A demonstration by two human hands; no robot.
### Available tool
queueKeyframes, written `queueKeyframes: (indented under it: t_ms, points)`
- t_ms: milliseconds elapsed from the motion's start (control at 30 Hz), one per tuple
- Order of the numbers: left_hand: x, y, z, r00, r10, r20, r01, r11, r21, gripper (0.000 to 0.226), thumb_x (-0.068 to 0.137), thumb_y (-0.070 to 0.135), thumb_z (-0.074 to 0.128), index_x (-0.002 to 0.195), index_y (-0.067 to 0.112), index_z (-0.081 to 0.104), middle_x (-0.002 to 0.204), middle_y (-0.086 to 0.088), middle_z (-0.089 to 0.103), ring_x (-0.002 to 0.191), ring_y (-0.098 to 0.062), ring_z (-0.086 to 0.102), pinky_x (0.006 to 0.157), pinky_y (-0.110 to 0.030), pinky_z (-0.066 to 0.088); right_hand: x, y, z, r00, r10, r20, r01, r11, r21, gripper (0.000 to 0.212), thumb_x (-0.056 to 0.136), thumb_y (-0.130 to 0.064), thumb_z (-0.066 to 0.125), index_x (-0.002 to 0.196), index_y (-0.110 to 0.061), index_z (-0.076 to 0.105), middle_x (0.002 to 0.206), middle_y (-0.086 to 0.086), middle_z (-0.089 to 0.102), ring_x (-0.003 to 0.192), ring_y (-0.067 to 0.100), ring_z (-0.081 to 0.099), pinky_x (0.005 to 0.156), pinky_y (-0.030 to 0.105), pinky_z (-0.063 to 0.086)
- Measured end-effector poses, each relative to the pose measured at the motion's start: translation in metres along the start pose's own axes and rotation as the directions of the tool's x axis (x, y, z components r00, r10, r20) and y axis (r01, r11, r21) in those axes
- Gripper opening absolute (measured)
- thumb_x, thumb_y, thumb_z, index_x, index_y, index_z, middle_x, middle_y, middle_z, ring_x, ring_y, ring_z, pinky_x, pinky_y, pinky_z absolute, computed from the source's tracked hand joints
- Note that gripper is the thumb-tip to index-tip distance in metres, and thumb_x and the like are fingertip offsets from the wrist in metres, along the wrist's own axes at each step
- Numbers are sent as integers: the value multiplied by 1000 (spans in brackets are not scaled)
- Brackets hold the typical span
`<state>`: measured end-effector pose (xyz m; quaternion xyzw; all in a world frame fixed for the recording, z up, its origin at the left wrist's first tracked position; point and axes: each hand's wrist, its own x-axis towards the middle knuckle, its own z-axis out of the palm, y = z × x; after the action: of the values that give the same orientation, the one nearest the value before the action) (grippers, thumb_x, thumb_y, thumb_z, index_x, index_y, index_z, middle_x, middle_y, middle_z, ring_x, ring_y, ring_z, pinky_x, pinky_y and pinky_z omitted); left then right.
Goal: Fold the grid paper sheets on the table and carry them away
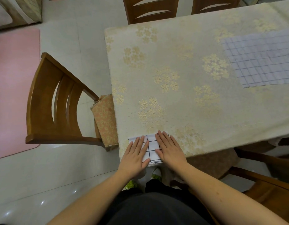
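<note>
At the near edge of the table (181,51), right in front of me, the folded grid sheet (151,147) lies flat under both my hands, reaching the table's edge or just over it. My left hand (135,155) covers its left part and my right hand (169,149) its right part, all fingers straight and held close together, palms down, pressing rather than gripping; only a strip of paper shows between them. From that strip, the packet's long axis seems to run away from me, though my hands hide its side edges, so I cannot be sure. It looks like a small, thick white packet with dark grid lines. What matters for the next move, I judge, is the second grid sheet (262,60): it lies open and unfolded far off to my right and further back, well apart from the packet, with my right hand the nearer one to reach it. That sheet looks paler, bluish, with faint creases.
</note>
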<state>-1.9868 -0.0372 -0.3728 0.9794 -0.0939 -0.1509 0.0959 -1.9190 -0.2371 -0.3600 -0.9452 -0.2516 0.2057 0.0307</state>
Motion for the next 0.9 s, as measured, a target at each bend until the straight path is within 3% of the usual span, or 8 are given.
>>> queueKeyframes:
  t_ms: [167,300,433,567,633,733,833,900]
  points:
    - [0,-2,0,998,-56,26,55,998,6,72,94,63,32,155,28,16,163,-10,6,150,-26,0,117,-42,4,-1,3,-1,1000,9,29,-10,1000,18,65,96,-49,30,151,-14,23,157,3,28,144,18,24,116,34,3]
    - [-2,-2,3,991,-130,16,130,991,-3,84,91,68,29,156,20,7,163,-9,-3,150,-25,-5,118,-45,4,1,6,-1,999,1,42,-2,1000,16,66,97,-51,29,152,-17,19,159,2,21,146,18,19,116,35,3]
    - [-1,-3,2,991,-122,63,124,992,-19,85,91,69,23,155,20,-3,162,-8,-13,149,-22,-14,118,-44,-3,2,8,4,1000,-23,15,23,999,24,66,97,-52,29,153,-17,18,160,1,17,147,18,18,116,37,6]
    - [2,-8,-10,990,-93,103,99,993,-57,75,94,61,19,153,26,-9,160,-1,-20,147,-16,-20,119,-39,-8,4,9,-1,999,-53,1,53,997,49,66,97,-51,28,153,-18,18,161,-1,12,148,18,16,118,34,0]
    - [4,-13,-22,988,-79,131,86,995,-50,74,91,57,19,155,26,0,162,0,-10,150,-18,-7,121,-41,4,6,9,-7,997,-76,-9,76,994,74,67,96,-52,20,154,-21,13,163,-2,7,149,16,6,118,33,-7]
    - [12,-14,-47,990,-80,118,90,993,-82,70,89,52,28,153,23,23,161,-3,19,146,-21,21,117,-38,19,9,5,-25,996,-63,-62,70,991,116,71,91,-55,7,152,-21,23,160,-1,19,148,17,12,118,36,-4]
    - [19,-12,-65,994,-106,11,106,983,-152,58,94,38,48,148,20,36,153,-4,37,139,-21,34,114,-38,25,13,1,-40,994,-7,-110,26,986,166,61,98,-50,20,149,-20,29,158,0,25,147,17,17,119,36,-1]
    - [18,-11,-73,989,-144,-20,139,976,-168,55,94,36,50,146,19,40,151,-6,40,138,-23,37,113,-39,28,15,-5,-48,995,-2,-104,21,983,180,60,97,-48,23,148,-20,31,157,1,27,146,18,20,119,37,3]
